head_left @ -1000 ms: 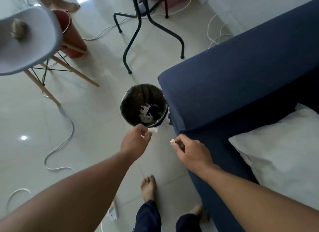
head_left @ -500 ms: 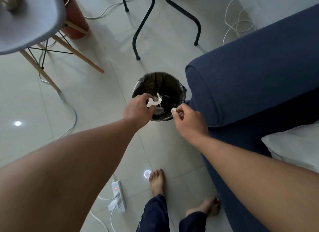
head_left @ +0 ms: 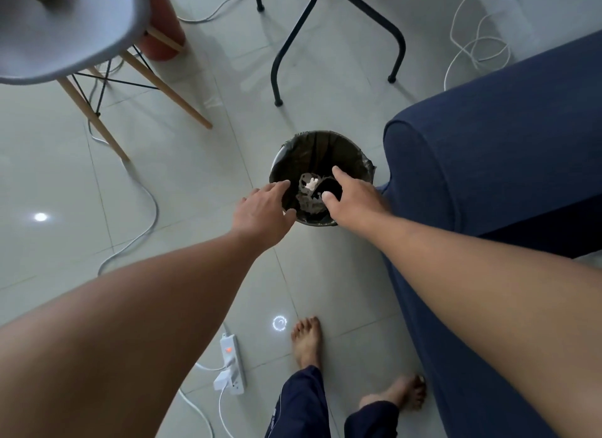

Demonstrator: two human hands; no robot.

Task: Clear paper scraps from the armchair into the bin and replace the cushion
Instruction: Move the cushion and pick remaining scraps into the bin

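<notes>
A small round bin [head_left: 321,144] lined with a black bag stands on the tiled floor beside the arm of the navy armchair [head_left: 488,163]. White paper scraps [head_left: 311,184] lie at its bottom. My left hand [head_left: 262,207] hovers over the bin's near left rim, fingers spread and empty. My right hand [head_left: 353,198] is over the near right rim, fingers apart, holding nothing. Only a sliver of the white cushion [head_left: 591,258] shows at the right edge.
A grey shell chair with wooden legs [head_left: 65,26] stands at the left, black metal stand legs [head_left: 293,46] behind the bin. White cables [head_left: 136,235] trail across the floor, and a power strip [head_left: 233,364] lies near my bare feet [head_left: 306,340].
Both hands held paper scraps over the bin; their fingers have now spread and the scraps have dropped into it. The view has tilted down toward the floor.
</notes>
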